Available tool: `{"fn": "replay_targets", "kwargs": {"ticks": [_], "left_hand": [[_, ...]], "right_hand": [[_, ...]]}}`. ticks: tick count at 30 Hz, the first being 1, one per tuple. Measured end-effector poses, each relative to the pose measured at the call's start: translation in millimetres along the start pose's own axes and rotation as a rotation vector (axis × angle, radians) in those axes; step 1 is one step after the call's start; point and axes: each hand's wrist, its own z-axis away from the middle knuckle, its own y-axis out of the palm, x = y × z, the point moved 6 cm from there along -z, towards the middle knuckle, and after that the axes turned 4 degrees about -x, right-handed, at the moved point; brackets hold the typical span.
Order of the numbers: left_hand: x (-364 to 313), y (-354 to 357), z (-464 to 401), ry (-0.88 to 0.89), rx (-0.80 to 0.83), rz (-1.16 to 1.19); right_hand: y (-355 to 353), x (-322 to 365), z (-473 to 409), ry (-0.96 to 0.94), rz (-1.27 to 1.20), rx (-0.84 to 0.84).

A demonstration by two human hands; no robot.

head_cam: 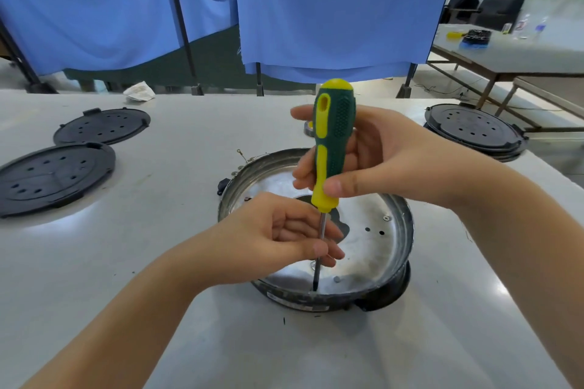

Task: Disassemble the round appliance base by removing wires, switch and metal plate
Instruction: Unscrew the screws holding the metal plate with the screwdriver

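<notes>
Appliance base: the round appliance base (316,230) sits on the white surface (142,262) in front of the person, near the middle of the view, open side up, its dark outer wall showing along the near edge.
Metal plate: a shiny metal plate (369,249) lines the inside of the base, with a cutout at its centre, small holes and a screw (386,218) on the right part.
Screwdriver: a green and yellow screwdriver (331,142) stands nearly upright, its tip down on the near rim area of the plate (whether it sits in a screw head cannot be told).
Right hand: the right hand (376,155) grips the screwdriver handle, thumb on the near side, fingers (303,167) curled round the far side.
Left hand: the left hand (278,230) pinches the thin steel shaft low down, fingertips closed on it just above the plate.
Wires: a thin wire (245,156) with a ring end pokes out over the far left rim of the base.
Lids on the left: two black round perforated covers (57,177) lie flat on the surface, well apart from the base.
Right: another black round unit (474,133) rests at the right edge of the surface.
Background: blue curtains (316,9) hang behind, and a second table (521,54) stands far right.
</notes>
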Motion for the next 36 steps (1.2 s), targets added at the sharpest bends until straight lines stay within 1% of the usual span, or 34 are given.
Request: {"fn": "replay_targets", "kwargs": {"ticks": [3,6,12,14,16,18,21,24,27,31,36], "left_hand": [[0.8,-3.3,-0.5,0.011,-0.091,-0.039],[-0.6,-7.8,-0.6,0.060,-0.170,-0.088],[-10.7,-15.8,3.3,0.179,-0.241,-0.062],[-11.5,-22.5,4.3,0.195,-0.302,-0.037],[-10.3,-28.4,5.2,0.201,-0.377,0.004],[-9.0,-31.5,5.9,0.208,-0.442,0.042],[-3.5,-35.6,6.0,0.206,-0.521,0.072],[2.4,-37.1,5.2,0.201,-0.541,0.099],[6.5,-36.2,3.5,0.201,-0.534,0.085],[11.3,-35.9,2.4,0.189,-0.541,0.006],[12.7,-37.4,2.3,0.172,-0.547,0.004]], "right_hand": [[5.2,-1.6,0.5,-0.004,-0.068,0.054],[9.4,-6.0,2.0,0.015,-0.056,0.089],[4.1,-21.6,8.4,0.098,-0.012,0.065],[2.1,-29.4,10.5,0.150,0.014,0.059],[0.3,-39.2,11.8,0.213,0.109,0.044],[1.5,-48.0,12.9,0.256,0.278,0.046],[15.2,-59.7,13.8,0.289,0.567,0.125],[34.2,-67.4,12.4,0.278,0.758,0.207],[48.3,-67.4,9.4,0.244,0.819,0.288],[55.8,-64.6,5.5,0.255,0.836,0.366],[63.7,-62.4,1.1,0.274,0.874,0.447]]}}
